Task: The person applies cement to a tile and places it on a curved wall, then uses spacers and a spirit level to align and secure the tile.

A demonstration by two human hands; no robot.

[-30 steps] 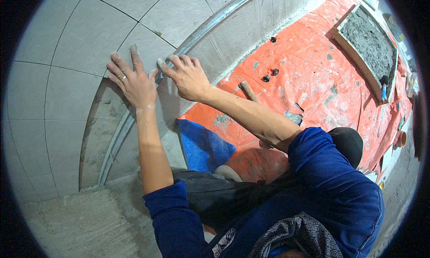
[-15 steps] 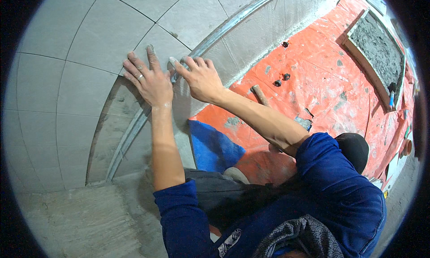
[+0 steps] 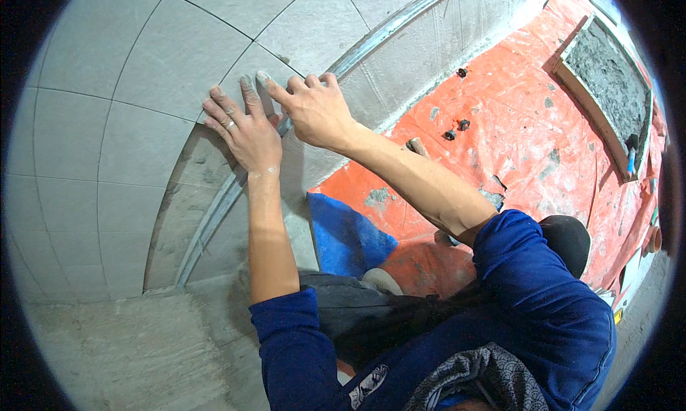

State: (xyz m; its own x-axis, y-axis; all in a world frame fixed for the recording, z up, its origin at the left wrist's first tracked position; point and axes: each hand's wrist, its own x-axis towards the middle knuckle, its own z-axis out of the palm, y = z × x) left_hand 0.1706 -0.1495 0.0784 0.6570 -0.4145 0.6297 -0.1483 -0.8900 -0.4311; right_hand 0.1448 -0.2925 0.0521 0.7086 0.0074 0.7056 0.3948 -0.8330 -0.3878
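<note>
A grey wall tile (image 3: 251,61) lies under both of my hands, at the lower end of a tiled area. My left hand (image 3: 250,134) rests on it with fingers spread; a ring shows on one finger. Close beside it, my right hand (image 3: 318,111) has its index finger stretched onto the tile near the left fingertips, while its other fingers bend over the tile's edge by a metal rail (image 3: 389,29). Neither hand holds anything loose. My palms hide part of the tile's lower edge and the rail.
Bare wall (image 3: 187,179) shows below the tile. Orange sheeting (image 3: 529,139) covers the floor at right, with a mortar tray (image 3: 597,104), a blue-handled tool (image 3: 631,157), small black pieces (image 3: 463,124) and a wooden handle (image 3: 418,148). A blue sheet (image 3: 346,236) lies near my legs.
My right hand has moved up and left, its index finger sliding further onto the tile beside the left fingertips. The left hand stays on the tile. The whole view has shifted slightly.
</note>
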